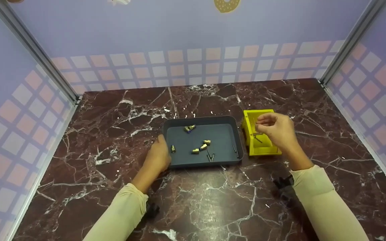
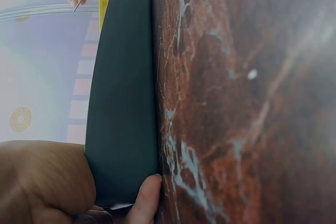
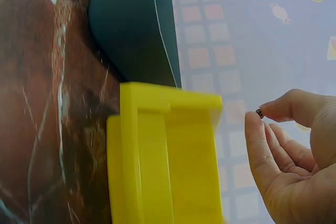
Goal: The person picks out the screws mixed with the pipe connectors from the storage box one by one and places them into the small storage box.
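My left hand [image 1: 158, 154] grips the left end of a shallow dark grey tray [image 1: 236, 134], its thumb low against the end wall in the left wrist view. My right hand [image 1: 277, 130] is raised over a yellow bin [image 1: 263, 152] to the right of the tray. Between thumb and forefinger it pinches a small thin screw [image 3: 259, 113], seen nearly end-on in the right wrist view. Its shank [image 2: 79, 5] points out from the fingertips in the left wrist view. A slim dark screw [image 1: 257, 139] shows in the bin, partly covered by the hand.
Several short brass-coloured fittings [image 1: 203, 147] lie scattered in the tray. Thin screws [image 1: 210, 156] rest near its front wall, with more thin pieces [image 1: 235, 150] at its right end. Patterned panels [image 1: 193, 63] enclose the marbled table [image 1: 119, 207] behind and at both sides.
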Tool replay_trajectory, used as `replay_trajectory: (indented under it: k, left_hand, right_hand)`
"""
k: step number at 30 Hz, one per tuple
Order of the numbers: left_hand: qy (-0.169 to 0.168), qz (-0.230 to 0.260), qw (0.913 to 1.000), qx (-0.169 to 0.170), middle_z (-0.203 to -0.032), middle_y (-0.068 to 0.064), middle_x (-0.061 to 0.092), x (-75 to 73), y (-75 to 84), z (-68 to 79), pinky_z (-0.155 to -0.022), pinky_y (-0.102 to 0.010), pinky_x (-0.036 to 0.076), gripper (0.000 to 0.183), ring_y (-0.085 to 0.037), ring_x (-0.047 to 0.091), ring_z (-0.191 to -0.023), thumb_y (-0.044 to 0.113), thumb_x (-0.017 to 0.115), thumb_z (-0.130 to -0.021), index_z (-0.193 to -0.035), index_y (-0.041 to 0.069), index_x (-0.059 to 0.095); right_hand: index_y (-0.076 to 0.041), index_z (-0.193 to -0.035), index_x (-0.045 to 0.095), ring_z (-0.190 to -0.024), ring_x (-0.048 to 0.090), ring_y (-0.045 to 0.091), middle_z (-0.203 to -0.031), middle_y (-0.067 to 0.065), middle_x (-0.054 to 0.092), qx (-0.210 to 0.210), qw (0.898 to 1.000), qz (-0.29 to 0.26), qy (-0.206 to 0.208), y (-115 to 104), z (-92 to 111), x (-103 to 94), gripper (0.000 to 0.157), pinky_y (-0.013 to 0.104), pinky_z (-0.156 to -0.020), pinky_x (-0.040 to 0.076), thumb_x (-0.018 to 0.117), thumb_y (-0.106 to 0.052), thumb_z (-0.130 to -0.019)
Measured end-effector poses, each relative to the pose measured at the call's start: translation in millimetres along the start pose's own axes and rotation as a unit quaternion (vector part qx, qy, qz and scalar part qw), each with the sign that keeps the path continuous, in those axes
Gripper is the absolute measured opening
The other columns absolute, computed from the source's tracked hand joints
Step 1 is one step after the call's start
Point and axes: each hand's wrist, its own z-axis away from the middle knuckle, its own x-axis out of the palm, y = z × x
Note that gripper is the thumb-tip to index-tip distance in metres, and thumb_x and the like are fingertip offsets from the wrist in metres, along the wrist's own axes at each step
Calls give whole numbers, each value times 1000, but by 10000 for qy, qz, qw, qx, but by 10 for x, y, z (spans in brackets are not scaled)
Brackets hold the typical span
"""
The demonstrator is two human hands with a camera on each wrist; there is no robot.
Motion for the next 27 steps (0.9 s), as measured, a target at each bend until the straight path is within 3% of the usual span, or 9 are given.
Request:
replay_trajectory:
  k: [14, 27]
  left_hand:
    - [50, 43, 10000, 1, -116, -36, 61, 10, 4, 6, -89, -56, 56, 61, -52, 66, -103, -6, 61, -80, -136, -12, 36]
    - [-2, 105, 9999, -44, -118, -35, 61, 0, 7, 7, -88, -55, 56, 63, -51, 67, -104, -6, 61, -82, -138, -11, 35]
  right_hand:
    - [-3, -103, 77, -70, 63, -10, -100, 16, 78, -86, 9959, 399, 807, 342, -114, -128, 23, 8, -65, 50, 78, -12, -82]
    - [-2, -106, 77, -72, 63, -10, -101, 17, 78, -153, 9958, 442, 788, 374, -127, -138, 27, 9, -65, 50, 80, -17, -83]
